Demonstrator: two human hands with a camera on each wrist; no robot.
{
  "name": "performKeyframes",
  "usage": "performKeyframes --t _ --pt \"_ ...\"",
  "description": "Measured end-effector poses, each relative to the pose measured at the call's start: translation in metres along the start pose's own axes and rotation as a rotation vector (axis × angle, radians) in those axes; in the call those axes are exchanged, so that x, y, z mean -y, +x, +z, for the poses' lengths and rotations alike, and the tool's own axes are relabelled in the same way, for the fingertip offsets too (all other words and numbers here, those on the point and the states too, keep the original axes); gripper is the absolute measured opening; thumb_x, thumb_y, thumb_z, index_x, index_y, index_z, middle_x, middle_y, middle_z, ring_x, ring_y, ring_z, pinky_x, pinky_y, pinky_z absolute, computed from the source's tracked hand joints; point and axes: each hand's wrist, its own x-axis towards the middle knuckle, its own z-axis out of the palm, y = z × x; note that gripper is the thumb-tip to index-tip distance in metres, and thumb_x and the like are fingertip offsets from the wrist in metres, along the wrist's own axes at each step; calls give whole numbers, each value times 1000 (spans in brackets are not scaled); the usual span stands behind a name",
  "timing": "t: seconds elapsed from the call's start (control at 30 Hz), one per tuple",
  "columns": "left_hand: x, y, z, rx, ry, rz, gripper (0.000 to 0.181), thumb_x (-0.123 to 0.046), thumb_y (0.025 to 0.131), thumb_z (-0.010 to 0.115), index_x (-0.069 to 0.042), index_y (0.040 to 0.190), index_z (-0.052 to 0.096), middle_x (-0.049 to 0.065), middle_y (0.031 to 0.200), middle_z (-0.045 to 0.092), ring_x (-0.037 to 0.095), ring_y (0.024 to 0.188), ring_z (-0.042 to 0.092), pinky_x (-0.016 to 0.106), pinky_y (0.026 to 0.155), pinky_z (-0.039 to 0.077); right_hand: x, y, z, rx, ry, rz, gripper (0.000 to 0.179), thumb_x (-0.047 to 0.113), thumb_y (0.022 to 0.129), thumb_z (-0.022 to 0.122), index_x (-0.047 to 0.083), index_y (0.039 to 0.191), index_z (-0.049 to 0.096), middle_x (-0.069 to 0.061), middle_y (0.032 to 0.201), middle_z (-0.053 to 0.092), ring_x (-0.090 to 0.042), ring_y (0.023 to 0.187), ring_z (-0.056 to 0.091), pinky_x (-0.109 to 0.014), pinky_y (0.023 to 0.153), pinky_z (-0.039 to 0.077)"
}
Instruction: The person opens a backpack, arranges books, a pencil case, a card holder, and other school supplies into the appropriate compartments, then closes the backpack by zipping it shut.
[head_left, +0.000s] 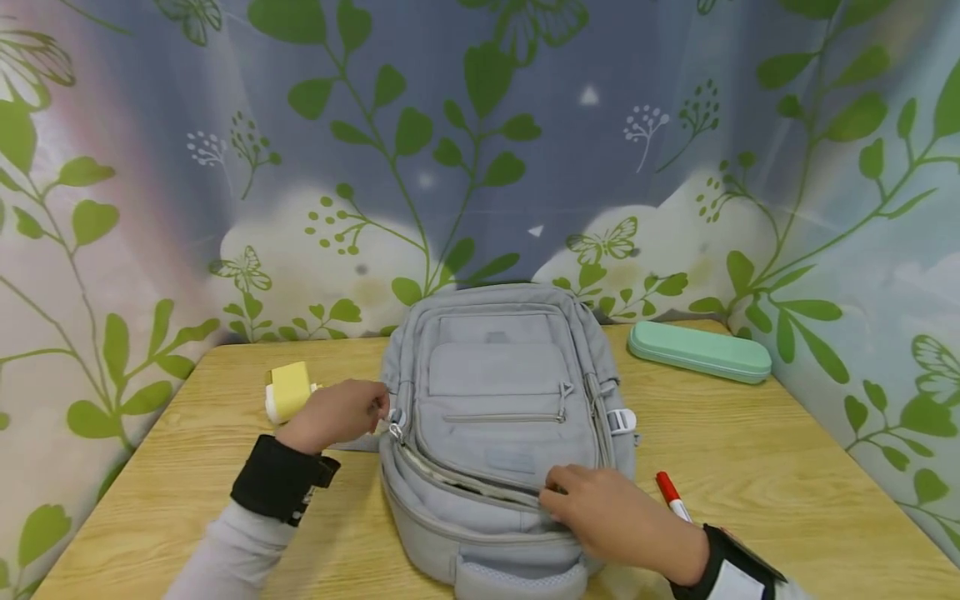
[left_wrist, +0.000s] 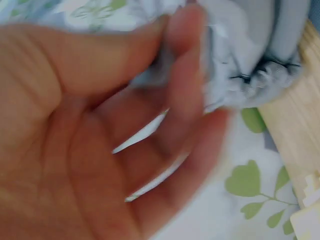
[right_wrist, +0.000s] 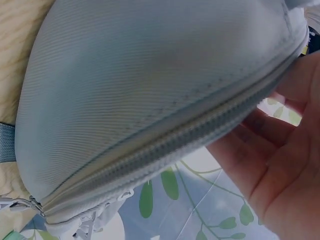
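A grey backpack [head_left: 495,367] lies front side up, its top handle [head_left: 521,575] toward me. Its main zipper runs partly open across the near end, leaving a narrow gap [head_left: 480,487]. At the bag's left side, my left hand [head_left: 333,414] pinches a zipper pull between thumb and index finger; the pull is mostly hidden by the fingertips. Another metal zipper pull [head_left: 395,430] hangs just beside them. My right hand [head_left: 611,512] holds the zippered edge [right_wrist: 185,132] of the opening at the near right, fingers curled against it.
Left of the bag sits a yellow and white object [head_left: 291,390] on the wooden table [head_left: 202,475]. A mint green case [head_left: 697,352] lies at the back right. A red-capped marker [head_left: 671,493] is beside my right wrist. Leaf-printed curtain [head_left: 480,167] hangs behind.
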Motion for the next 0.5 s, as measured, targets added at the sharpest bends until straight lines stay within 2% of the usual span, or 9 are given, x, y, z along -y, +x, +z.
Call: performKeyframes --t 0.1,0.17,0.27,0.37,0.43,0.5 --pt "4 13 9 -161 134 10 19 0 89 50 -13 76 52 -2 62 46 10 54 36 22 51 27 0 -2 -1 -11 5 1 12 14 83 68 19 81 56 5 85 54 -5 67 48 -13 50 34" --pt "8 24 14 -209 174 -15 20 1 88 49 -13 74 50 -2 61 43 11 53 34 23 49 25 1 -3 0 -18 2 4 13 16 82 69 19 81 57 5 85 53 -5 68 48 -13 51 35" --pt "17 38 19 -223 202 -73 20 1 89 50 -11 73 51 1 60 45 14 52 38 25 47 27 1 -5 1 -18 -9 8 13 21 81 70 19 80 57 6 85 52 -5 69 48 -14 51 36" --pt "24 48 23 -209 194 -131 20 1 90 49 -11 74 52 3 63 50 16 55 44 29 48 33 2 -6 2 -11 -21 16 15 26 79 71 20 80 57 7 86 52 -5 71 49 -15 53 39" --pt "27 53 24 -206 181 -146 18 0 90 49 -10 76 55 4 67 56 17 58 50 32 51 39 2 -7 2 -3 -11 28 15 28 80 71 20 79 58 7 86 52 -5 72 50 -15 54 40" --pt "27 54 25 -175 137 -136 18 -1 91 48 -9 78 55 5 69 57 17 60 50 31 54 40 1 -7 2 14 23 51 13 29 82 70 21 79 59 7 87 53 -5 74 51 -15 56 42"
